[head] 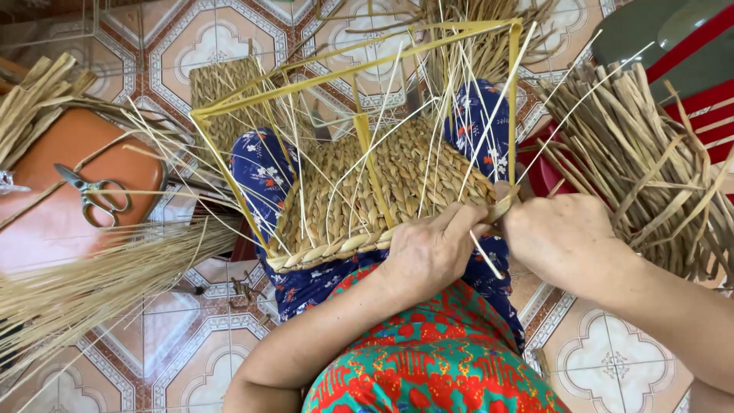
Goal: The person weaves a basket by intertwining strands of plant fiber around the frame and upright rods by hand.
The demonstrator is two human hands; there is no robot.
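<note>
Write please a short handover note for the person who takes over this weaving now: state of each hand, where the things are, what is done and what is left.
Left hand: on the near rim of the woven basket, fingers pinching the weave at its right corner.
Right hand: closed beside that same corner, at a fibre strand.
Basket lies on the lap inside a yellow frame, with thin stakes sticking up.
Scissors rest on the orange stool at left; a bundle of dried strands is at right, thin reeds at left.
Done: woven base and the near rim braid.
Left: the stakes stand unwoven above the weave.
</note>
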